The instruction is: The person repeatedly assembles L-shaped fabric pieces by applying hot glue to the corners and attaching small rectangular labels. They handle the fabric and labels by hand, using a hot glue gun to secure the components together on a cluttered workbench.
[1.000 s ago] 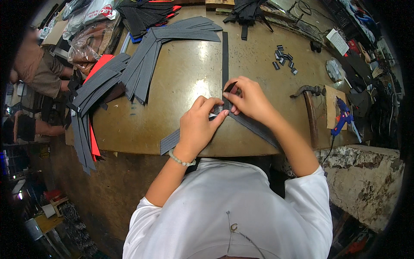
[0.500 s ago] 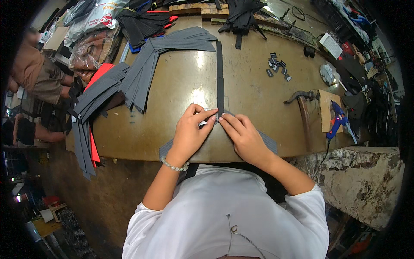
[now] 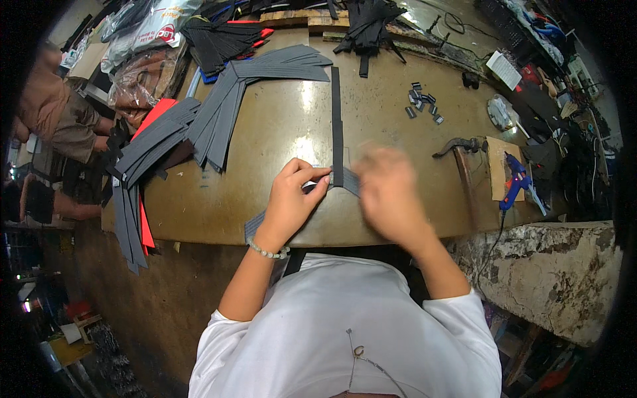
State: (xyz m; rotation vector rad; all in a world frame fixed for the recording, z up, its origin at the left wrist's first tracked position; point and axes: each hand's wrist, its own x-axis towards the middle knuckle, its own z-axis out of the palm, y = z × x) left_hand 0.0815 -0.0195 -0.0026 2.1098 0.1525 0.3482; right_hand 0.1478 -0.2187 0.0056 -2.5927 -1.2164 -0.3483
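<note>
A long narrow black strip [image 3: 337,126] lies on the table, pointing away from me. Its near end meets a grey band [image 3: 350,180], which spreads to both sides beneath my hands. My left hand [image 3: 292,199], with a beaded bracelet at the wrist, is closed, thumb and forefinger pinching the edge where strip and band meet. What lies right under those fingertips is partly covered. My right hand [image 3: 388,196] is off the strip, over the band's right side, and motion smears its fingers.
Grey strips [image 3: 219,113] fan out at the left. Small dark pieces [image 3: 422,99] are scattered to the right, beyond a hammer [image 3: 464,166] and a blue glue gun [image 3: 515,186]. Black strips [image 3: 365,30] are heaped at the back. Another person [image 3: 56,113] is at the left edge.
My right hand has left the black strip's near end and moved right and slightly away from me, blurring. My left hand keeps its pinch in nearly the same place.
</note>
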